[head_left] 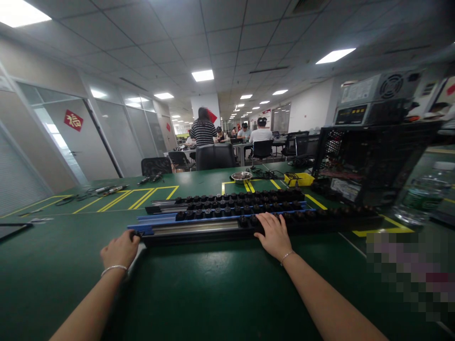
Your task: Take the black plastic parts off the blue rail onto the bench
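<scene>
Long rails (202,228) lie side by side across the green table, with rows of small black parts (220,212) seated along them. My left hand (121,249) is closed at the left end of the nearest rail, by a blue end piece (142,229); what its fingers pinch is too small to make out. Over the nearest row of black parts, right of the bare metal stretch, rests my right hand (273,234), its fingers spread and the thumb apart on the rail's near edge.
Behind the rails stand a metal bowl (241,176) and a yellow tray (298,179) with cables. An open computer case (369,161) carries power supplies (380,90); a plastic bottle (424,194) is beside it. Tools (112,190) lie back left. People sit and stand beyond.
</scene>
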Motion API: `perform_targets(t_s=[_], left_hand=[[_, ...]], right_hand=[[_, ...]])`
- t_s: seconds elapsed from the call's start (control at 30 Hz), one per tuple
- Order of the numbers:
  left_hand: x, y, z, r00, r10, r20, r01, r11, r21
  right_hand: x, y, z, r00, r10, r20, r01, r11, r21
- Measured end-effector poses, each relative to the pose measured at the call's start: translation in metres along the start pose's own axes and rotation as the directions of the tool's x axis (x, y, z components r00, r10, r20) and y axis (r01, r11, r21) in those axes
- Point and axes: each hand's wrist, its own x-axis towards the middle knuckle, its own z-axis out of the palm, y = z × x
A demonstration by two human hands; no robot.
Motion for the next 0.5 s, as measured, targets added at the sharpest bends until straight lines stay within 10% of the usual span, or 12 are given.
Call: perform_targets(t_s=[0.5], left_hand=[[-0.009, -0.027, 0.030, 0.987, 0.156, 0.040, -0.154, 0.987, -0.052]], right_hand=[[0.000, 0.001, 0.001, 1.000, 0.004, 0.012, -0.004, 1.000, -0.010]])
